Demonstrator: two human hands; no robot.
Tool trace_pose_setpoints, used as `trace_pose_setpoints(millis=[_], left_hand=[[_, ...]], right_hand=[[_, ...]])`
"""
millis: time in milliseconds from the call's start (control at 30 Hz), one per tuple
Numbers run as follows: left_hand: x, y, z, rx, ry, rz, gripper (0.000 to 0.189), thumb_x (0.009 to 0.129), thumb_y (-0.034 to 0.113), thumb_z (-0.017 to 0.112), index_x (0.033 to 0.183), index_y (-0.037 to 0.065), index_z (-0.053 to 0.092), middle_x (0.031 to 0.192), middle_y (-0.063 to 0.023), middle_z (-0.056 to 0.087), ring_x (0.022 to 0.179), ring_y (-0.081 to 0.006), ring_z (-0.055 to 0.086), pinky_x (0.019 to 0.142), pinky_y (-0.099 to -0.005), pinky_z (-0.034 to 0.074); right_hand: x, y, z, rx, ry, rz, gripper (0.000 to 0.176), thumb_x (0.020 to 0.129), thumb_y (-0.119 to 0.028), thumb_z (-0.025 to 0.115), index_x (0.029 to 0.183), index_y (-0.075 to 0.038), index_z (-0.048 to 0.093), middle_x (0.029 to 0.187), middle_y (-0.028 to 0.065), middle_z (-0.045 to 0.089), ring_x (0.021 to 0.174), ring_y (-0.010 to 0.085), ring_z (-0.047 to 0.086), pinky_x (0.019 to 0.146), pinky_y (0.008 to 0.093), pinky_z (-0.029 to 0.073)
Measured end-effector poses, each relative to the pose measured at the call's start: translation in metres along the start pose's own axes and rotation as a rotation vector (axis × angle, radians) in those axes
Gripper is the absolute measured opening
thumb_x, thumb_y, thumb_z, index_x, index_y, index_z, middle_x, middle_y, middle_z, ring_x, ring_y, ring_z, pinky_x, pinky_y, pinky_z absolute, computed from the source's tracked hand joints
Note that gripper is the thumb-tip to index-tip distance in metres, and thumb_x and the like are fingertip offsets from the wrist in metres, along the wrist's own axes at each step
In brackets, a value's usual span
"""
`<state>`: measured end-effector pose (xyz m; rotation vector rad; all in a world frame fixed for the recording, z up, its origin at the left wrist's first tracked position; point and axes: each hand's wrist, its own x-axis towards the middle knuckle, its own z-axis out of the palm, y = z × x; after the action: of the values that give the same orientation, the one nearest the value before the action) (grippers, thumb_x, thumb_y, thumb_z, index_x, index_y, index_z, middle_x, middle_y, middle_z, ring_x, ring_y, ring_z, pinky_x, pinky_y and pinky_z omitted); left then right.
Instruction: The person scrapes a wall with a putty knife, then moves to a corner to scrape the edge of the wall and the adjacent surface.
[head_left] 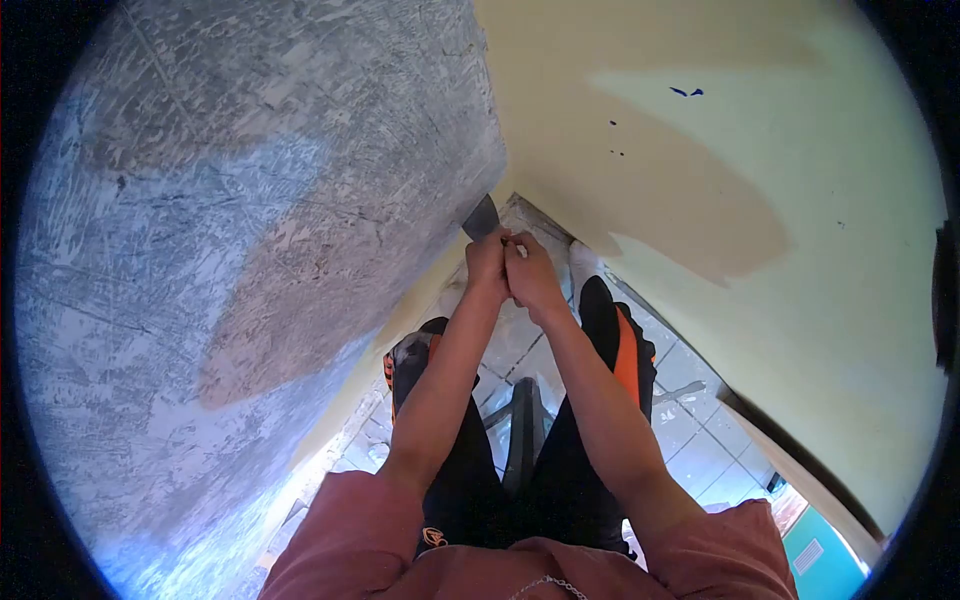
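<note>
A putty knife (pixel 482 218) shows its broad grey blade at the corner edge of the rough, scraped wall. Its handle is hidden inside my left hand (pixel 486 260), whose fingers are wrapped round it. My right hand (pixel 532 272) is pressed up against the left one, fingers bent and pinched together. A small dark piece shows between the two hands; I cannot tell whether it belongs to the knife handle. To the left rises the grey-white patchy wall (pixel 300 220), covered in scrape strokes.
A smooth cream wall (pixel 700 150) with small dark marks stands on the right, meeting the scraped wall in a corner. Below lies a tiled floor (pixel 680 440) spotted with white. Between my legs is a dark bar (pixel 524 430). A turquoise thing (pixel 820 550) sits at lower right.
</note>
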<state>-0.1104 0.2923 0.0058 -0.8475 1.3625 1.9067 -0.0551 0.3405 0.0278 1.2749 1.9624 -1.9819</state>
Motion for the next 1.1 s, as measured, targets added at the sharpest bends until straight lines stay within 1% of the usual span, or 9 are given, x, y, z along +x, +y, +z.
trace_pose_setpoints(millis=[233, 333, 400, 533, 600, 633, 800, 1033, 1100], left_hand=[[0.018, -0.009, -0.007, -0.019, 0.020, -0.017, 0.012, 0.069, 0.005, 0.056, 0.066, -0.005, 0.049, 0.063, -0.0090, 0.049, 0.049, -0.0167, 0.047, 0.041, -0.0319, 0.037], [0.012, -0.007, -0.008, 0.004, 0.041, 0.040, 0.012, 0.068, 0.004, 0.056, 0.066, -0.005, 0.049, 0.063, -0.0094, 0.049, 0.050, -0.0177, 0.047, 0.042, -0.0322, 0.037], [0.010, -0.008, -0.010, -0.055, 0.058, 0.051, 0.011, 0.067, 0.003, 0.055, 0.066, -0.006, 0.049, 0.064, -0.0100, 0.049, 0.050, -0.0183, 0.047, 0.041, -0.0328, 0.037], [0.027, -0.008, -0.007, 0.009, 0.068, -0.004, 0.009, 0.067, 0.002, 0.054, 0.066, -0.006, 0.049, 0.064, -0.0099, 0.049, 0.050, -0.0182, 0.047, 0.042, -0.0329, 0.036], [0.018, -0.009, -0.009, 0.014, 0.108, 0.024, 0.009, 0.067, 0.001, 0.054, 0.066, -0.006, 0.049, 0.063, -0.0100, 0.049, 0.049, -0.0180, 0.046, 0.041, -0.0331, 0.035], [0.014, -0.006, -0.008, 0.011, 0.105, 0.031, 0.009, 0.067, 0.001, 0.054, 0.066, -0.006, 0.049, 0.063, -0.0100, 0.049, 0.049, -0.0180, 0.046, 0.041, -0.0331, 0.035], [0.024, -0.009, -0.014, -0.017, 0.061, 0.014, 0.009, 0.067, 0.001, 0.055, 0.067, -0.005, 0.049, 0.062, -0.0093, 0.048, 0.049, -0.0180, 0.047, 0.040, -0.0326, 0.035], [0.024, -0.010, -0.028, -0.021, 0.121, -0.008, 0.009, 0.067, 0.002, 0.056, 0.068, -0.004, 0.050, 0.062, -0.0095, 0.049, 0.050, -0.0183, 0.047, 0.041, -0.0332, 0.036], [0.050, -0.012, -0.034, 0.007, 0.018, -0.051, 0.009, 0.067, 0.003, 0.056, 0.069, -0.004, 0.051, 0.063, -0.0097, 0.050, 0.053, -0.0182, 0.049, 0.042, -0.0333, 0.037]], right_hand=[[0.001, -0.007, 0.000, 0.132, -0.066, 0.171, 0.025, 0.085, -0.023, 0.042, 0.101, -0.006, 0.050, 0.054, 0.0036, 0.046, 0.036, 0.0103, 0.037, 0.031, 0.0250, 0.024], [-0.004, -0.006, 0.001, 0.083, -0.067, 0.182, 0.029, 0.083, -0.027, 0.043, 0.095, -0.002, 0.052, 0.075, 0.0176, 0.058, 0.047, 0.0229, 0.054, 0.040, 0.0330, 0.040], [0.000, 0.005, 0.007, 0.076, -0.048, 0.087, 0.026, 0.085, -0.024, 0.042, 0.103, -0.006, 0.049, 0.054, 0.0032, 0.044, 0.037, 0.0094, 0.036, 0.031, 0.0240, 0.022], [0.011, 0.002, 0.003, 0.175, -0.113, 0.186, 0.027, 0.085, -0.025, 0.043, 0.104, -0.006, 0.048, 0.054, 0.0032, 0.044, 0.037, 0.0093, 0.036, 0.031, 0.0237, 0.022], [0.001, 0.007, 0.007, 0.086, -0.027, 0.127, 0.030, 0.083, -0.026, 0.042, 0.097, -0.001, 0.052, 0.080, 0.0185, 0.058, 0.052, 0.0241, 0.055, 0.037, 0.0323, 0.039], [-0.002, 0.003, 0.006, 0.086, -0.028, 0.119, 0.030, 0.083, -0.026, 0.042, 0.097, -0.001, 0.052, 0.080, 0.0185, 0.058, 0.052, 0.0241, 0.055, 0.037, 0.0323, 0.039], [0.010, 0.001, 0.004, 0.155, -0.141, 0.201, 0.029, 0.082, -0.023, 0.041, 0.097, 0.000, 0.051, 0.065, 0.0147, 0.056, 0.041, 0.0198, 0.049, 0.034, 0.0306, 0.036], [-0.006, 0.002, 0.014, 0.095, -0.091, 0.187, 0.027, 0.081, -0.022, 0.042, 0.091, 0.001, 0.051, 0.065, 0.0144, 0.056, 0.041, 0.0187, 0.048, 0.033, 0.0308, 0.035], [0.018, 0.014, 0.024, 0.100, -0.080, 0.134, 0.029, 0.085, -0.025, 0.040, 0.103, -0.003, 0.045, 0.055, 0.0052, 0.045, 0.037, 0.0108, 0.036, 0.031, 0.0241, 0.024]])
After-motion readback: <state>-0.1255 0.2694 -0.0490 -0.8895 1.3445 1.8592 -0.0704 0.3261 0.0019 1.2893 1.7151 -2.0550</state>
